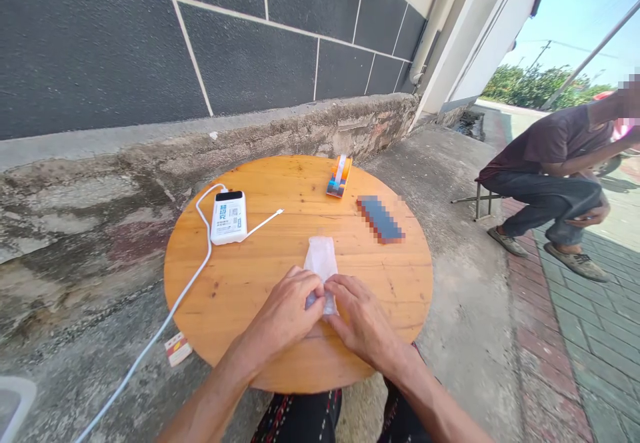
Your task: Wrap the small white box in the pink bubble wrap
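Observation:
A white, slightly see-through plastic bag (321, 256) lies flat on the round wooden table (270, 189), narrow and stretched away from me. My left hand (295, 299) is closed on its near part, with thumb and fingers pinched together. From the other side my right hand (357, 306) grips the same near end, its fingers bent inward and almost touching the left ones. Between the fingers the bag looks folded or bunched, and part of it is hidden there.
A white power bank (229, 217) trails a long white cable (193, 283) over the left edge. Toward the back stand an orange-and-blue pack (339, 177) and a blurred-out phone (380, 219). A small card box (178, 349) is below the table. A person (555, 156) sits at right.

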`<state>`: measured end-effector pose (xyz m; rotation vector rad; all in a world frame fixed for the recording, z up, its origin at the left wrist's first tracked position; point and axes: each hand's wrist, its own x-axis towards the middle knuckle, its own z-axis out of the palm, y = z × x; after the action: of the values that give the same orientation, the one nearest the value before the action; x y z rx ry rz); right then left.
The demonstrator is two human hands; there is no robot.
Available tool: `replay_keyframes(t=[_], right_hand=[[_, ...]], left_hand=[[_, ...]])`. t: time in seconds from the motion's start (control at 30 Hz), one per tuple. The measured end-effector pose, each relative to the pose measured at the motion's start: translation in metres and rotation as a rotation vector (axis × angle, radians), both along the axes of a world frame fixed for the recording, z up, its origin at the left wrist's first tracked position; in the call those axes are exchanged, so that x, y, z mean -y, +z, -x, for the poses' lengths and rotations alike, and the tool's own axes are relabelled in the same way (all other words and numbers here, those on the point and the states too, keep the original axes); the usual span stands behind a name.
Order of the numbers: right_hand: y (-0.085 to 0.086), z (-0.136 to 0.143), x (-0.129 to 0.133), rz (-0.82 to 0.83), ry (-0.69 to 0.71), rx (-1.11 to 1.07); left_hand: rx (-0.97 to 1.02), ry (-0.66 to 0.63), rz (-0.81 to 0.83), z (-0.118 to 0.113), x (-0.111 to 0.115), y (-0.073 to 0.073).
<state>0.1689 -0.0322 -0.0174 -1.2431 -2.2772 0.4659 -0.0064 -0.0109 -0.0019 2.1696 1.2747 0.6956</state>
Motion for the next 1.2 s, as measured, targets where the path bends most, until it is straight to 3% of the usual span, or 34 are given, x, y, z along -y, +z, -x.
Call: replay_keyframes(t=[0.4,1.03,1.2], right_hand=[[0.006,-0.003,0.005,0.09,0.036,-0.108],[0.024,-0.009,-0.031,0.408,0.058,-0.056],[0.028,-0.003,-0.016,0.289,0.072,0.037]], left_hand=[[0.091,0.017,0.075,-0.001,0.008,0.0],[0.234,0.006,0.279,0.007,-0.011,-0.001],[0.164,-0.061,0.219,0.016,0.003,0.001]])
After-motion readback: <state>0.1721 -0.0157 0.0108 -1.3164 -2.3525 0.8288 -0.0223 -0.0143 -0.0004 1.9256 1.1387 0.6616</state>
